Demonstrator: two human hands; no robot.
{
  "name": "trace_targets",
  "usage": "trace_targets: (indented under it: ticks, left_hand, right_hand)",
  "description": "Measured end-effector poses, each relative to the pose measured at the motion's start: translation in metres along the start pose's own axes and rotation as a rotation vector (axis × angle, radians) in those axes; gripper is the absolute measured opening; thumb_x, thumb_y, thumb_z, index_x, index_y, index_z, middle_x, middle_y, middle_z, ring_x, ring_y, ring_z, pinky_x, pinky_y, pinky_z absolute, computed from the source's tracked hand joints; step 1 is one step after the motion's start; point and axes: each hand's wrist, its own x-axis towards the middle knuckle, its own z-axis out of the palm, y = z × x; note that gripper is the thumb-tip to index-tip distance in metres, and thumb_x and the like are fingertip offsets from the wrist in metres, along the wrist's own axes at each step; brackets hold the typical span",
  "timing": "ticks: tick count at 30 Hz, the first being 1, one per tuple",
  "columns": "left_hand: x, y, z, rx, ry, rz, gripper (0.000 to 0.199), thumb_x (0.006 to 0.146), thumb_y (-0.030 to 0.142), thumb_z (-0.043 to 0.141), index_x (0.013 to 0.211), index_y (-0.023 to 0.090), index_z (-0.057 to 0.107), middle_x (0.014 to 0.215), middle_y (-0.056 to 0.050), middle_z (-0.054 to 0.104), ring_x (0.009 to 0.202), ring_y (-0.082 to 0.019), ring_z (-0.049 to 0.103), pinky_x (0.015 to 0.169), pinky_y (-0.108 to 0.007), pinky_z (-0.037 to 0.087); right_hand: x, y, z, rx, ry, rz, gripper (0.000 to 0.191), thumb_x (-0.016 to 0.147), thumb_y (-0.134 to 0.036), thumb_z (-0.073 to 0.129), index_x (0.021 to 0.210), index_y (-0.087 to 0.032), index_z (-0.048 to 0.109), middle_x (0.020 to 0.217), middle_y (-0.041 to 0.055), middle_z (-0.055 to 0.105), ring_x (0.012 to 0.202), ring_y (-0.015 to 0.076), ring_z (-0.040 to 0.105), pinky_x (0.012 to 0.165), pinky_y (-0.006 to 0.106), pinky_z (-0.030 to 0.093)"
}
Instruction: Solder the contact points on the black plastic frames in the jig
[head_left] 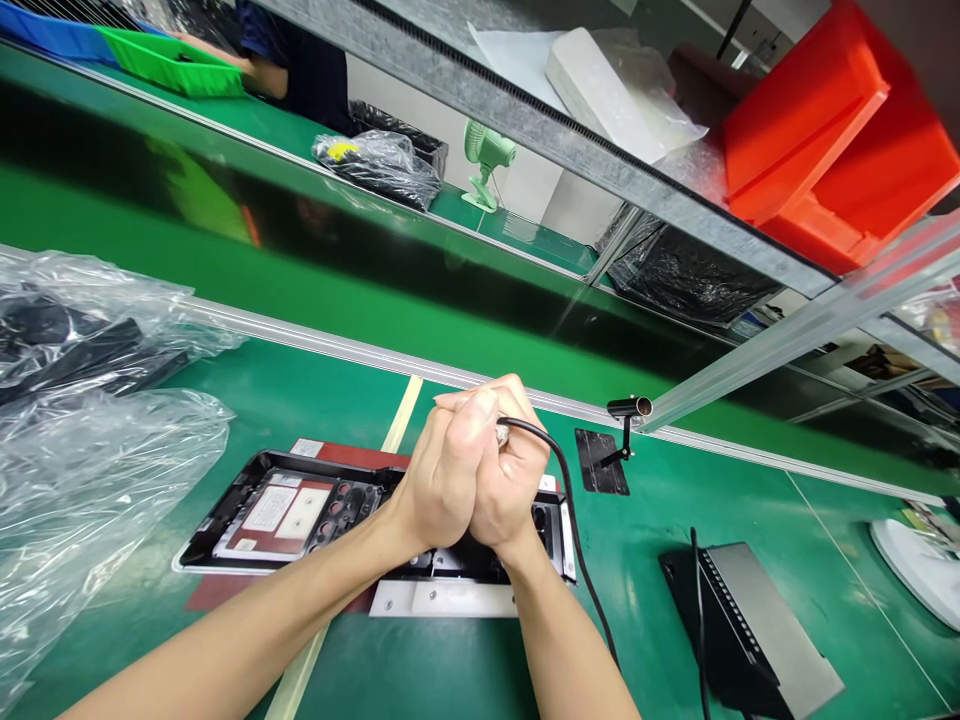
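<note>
My left hand point(450, 470) and my right hand point(514, 475) are pressed together, fingers curled, above the middle of a black frame-like housing point(217, 515). A black cable point(566, 480) comes out at the right hand, with a small pale metallic end point(502, 434) between the hands. Most of that end is hidden by the fingers. The housing lies on a dark red sheet point(206, 592) and a white strip point(450, 598), with labels and round black parts inside its left half.
Clear plastic bags point(97, 480) cover the left of the green table point(600, 620). Right of the housing are a small black stand point(602, 462) and a black-and-grey device point(772, 620). A metal shelf point(525, 110) holds a red bin point(840, 140). Beyond, a person point(296, 70) is near a green tray point(172, 62).
</note>
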Motion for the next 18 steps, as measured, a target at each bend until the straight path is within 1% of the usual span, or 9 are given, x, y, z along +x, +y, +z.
trace_targets:
  ticks: [3,6,11,15,18]
  left_hand:
    - [-0.0002,-0.0004,-0.0002,-0.070,-0.037,-0.060,0.051,0.110,0.049,0.028,0.076,0.023,0.055,0.074,-0.006,0.060,0.075,-0.022,0.059,0.070,-0.040,0.049]
    - [0.0005,-0.0004,0.0000,-0.121,-0.059,-0.070,0.051,0.109,0.051,0.028,0.075,0.023,0.055,0.075,-0.005,0.061,0.075,-0.022,0.058,0.071,-0.041,0.047]
    - [0.0008,-0.0017,-0.0002,-0.111,-0.042,-0.053,0.049,0.110,0.048,0.029,0.075,0.024,0.054,0.073,-0.005,0.060,0.075,-0.023,0.058,0.073,-0.043,0.046]
    - [-0.0011,-0.0036,-0.0003,-0.101,-0.012,-0.049,0.045,0.109,0.046,0.032,0.080,0.023,0.057,0.082,-0.007,0.063,0.082,-0.024,0.060,0.077,-0.043,0.049]
    - [-0.0025,-0.0043,-0.0002,-0.093,-0.016,-0.051,0.045,0.109,0.046,0.031,0.082,0.023,0.058,0.083,-0.007,0.064,0.083,-0.024,0.061,0.078,-0.043,0.050]
  right_hand:
    - [-0.0001,0.0005,0.0002,-0.013,-0.004,0.005,0.030,0.103,-0.034,0.052,0.091,-0.022,0.077,0.082,0.0034,0.066,0.080,0.0176,0.063,0.073,0.033,0.051]
    - [0.0000,0.0001,0.0003,0.007,-0.001,-0.004,0.027,0.102,-0.031,0.054,0.092,-0.023,0.077,0.082,0.0031,0.066,0.080,0.0176,0.062,0.073,0.033,0.050]
    - [0.0001,-0.0012,-0.0002,0.019,0.000,0.005,0.024,0.101,-0.029,0.056,0.091,-0.023,0.077,0.084,0.0030,0.066,0.081,0.0176,0.062,0.073,0.033,0.051]
    - [-0.0005,-0.0008,-0.0005,0.019,0.003,0.008,0.023,0.100,-0.032,0.058,0.091,-0.023,0.077,0.084,0.0032,0.065,0.081,0.0181,0.062,0.074,0.034,0.050]
    - [-0.0008,-0.0004,0.0001,0.022,0.001,0.008,0.022,0.100,-0.031,0.059,0.091,-0.022,0.077,0.084,0.0030,0.065,0.080,0.0178,0.061,0.074,0.034,0.049]
